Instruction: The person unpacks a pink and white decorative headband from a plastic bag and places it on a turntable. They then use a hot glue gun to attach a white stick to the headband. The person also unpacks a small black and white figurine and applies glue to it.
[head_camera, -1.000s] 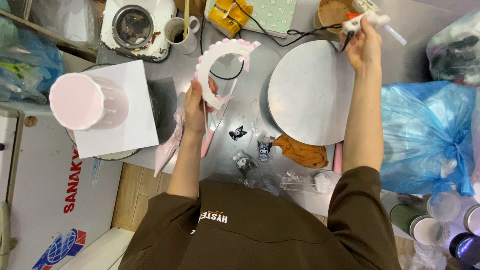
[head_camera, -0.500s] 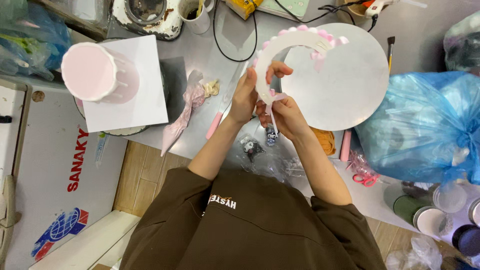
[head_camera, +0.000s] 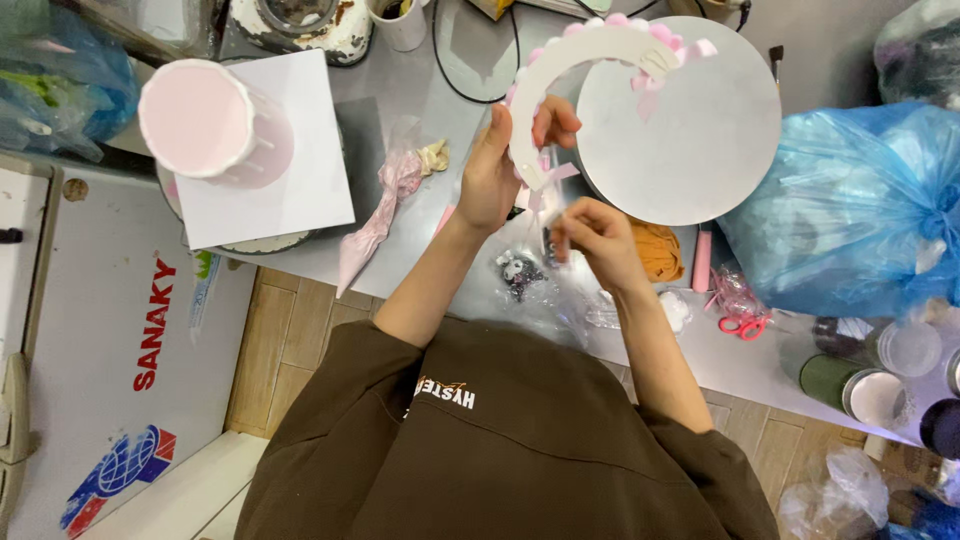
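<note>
Currently your left hand (head_camera: 487, 185) grips the white arch-shaped piece (head_camera: 560, 70) near its lower end, fingers wrapped firmly around the band, holding it raised above the grey worktable (head_camera: 400, 240). The arch curves up and over toward the round grey turntable (head_camera: 690, 140), and its upper span already carries a row of pink balls (head_camera: 655, 30) and a pink ribbon bow (head_camera: 645, 82); judge that part of the decoration as done. The lower stretch of the arch, near your grip, shows only a short pink ribbon strip (head_camera: 552, 178) and is otherwise bare, so it appears to be left to dress. Your right hand (head_camera: 595, 235) sits just below the arch end with fingertips pinched narrow on something small; what it holds cannot be made out. Small dark-and-white figurines (head_camera: 520, 272) lie in clear wrapping just beside that hand. A pink piping bag (head_camera: 385, 205) lies on the table to the left, and the pink cake (head_camera: 205, 120) on its white square board (head_camera: 300, 180) stands well apart, with no arch on it.
</note>
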